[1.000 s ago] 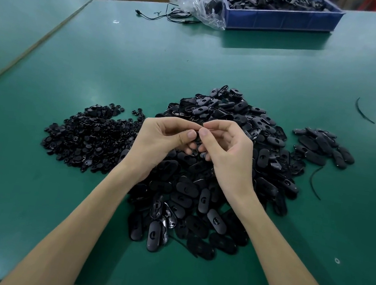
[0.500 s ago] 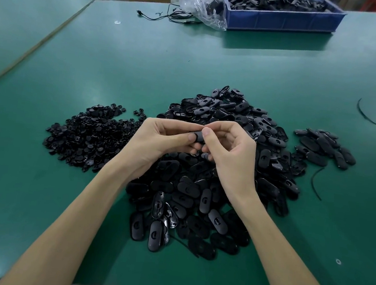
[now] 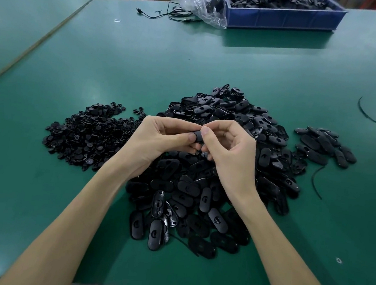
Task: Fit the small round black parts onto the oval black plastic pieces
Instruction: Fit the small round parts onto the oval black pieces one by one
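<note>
Both hands, left (image 3: 159, 138) and right (image 3: 231, 150), pinch one oval black plastic piece (image 3: 197, 136) above the green surface (image 3: 215, 63); likely light, stiff, slick, best gripped at its edges.

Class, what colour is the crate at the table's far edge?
The crate is blue; head view shows it best.
</note>
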Motion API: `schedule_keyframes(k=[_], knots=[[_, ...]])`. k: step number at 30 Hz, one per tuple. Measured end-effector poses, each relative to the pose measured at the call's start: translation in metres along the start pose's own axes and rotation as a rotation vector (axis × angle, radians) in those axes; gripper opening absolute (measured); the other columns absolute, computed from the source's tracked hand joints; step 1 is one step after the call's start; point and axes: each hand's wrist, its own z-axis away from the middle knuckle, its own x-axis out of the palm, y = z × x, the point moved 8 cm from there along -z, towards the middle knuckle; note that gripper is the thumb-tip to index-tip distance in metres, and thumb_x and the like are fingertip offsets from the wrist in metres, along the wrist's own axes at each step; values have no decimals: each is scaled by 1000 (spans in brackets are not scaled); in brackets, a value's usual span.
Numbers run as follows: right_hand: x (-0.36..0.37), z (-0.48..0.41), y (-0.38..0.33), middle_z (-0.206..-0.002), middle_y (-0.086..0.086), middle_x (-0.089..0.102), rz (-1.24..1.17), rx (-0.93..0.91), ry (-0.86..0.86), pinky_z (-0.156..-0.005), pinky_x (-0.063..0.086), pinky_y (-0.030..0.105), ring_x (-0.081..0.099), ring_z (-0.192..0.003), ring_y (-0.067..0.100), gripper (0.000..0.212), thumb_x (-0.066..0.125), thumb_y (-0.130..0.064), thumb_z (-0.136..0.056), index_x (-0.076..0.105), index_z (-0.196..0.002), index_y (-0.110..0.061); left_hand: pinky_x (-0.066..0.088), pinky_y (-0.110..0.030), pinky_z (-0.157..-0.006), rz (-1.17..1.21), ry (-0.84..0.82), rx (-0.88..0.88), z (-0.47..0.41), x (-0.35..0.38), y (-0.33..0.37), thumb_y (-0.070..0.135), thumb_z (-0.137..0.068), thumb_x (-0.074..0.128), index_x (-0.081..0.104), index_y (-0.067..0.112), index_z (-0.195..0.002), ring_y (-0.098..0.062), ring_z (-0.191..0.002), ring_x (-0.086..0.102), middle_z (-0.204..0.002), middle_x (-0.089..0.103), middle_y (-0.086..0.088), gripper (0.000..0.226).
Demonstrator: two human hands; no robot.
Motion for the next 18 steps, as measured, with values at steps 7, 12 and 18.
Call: schedule_keyframes(k=[7,12,18], knots=[[5,2,-4,-81,-7,75,74,-31,-24,-63,54,18,71,-69,7,8,73,-12,-96,71,-95,-19,60,-29,-83,-78,76,-25,2,-2,1,-7,-94,66,78,3,-108,-28,-88,77,-100,78,-20,22],[6,4,-3,-85,-3,77,124,-40,-23,-72,63,29,75,-76,15,8,73,-10,-95,72,-96,-18,59,-23,-75,-150,140,-16,1,-2,4,-11,-90,65,79,5,-98,-22,-77,75,-91,79,-16,23],[4,3,-4,-84,-3,76,152,-41,1,-70,61,29,74,-75,17,8,73,-11,-95,72,-95,-18,57,-18,-69,-132,122,-24,1,-1,3,-9,-92,67,80,9,-98,-19,-75,76,-88,79,-14,23]])
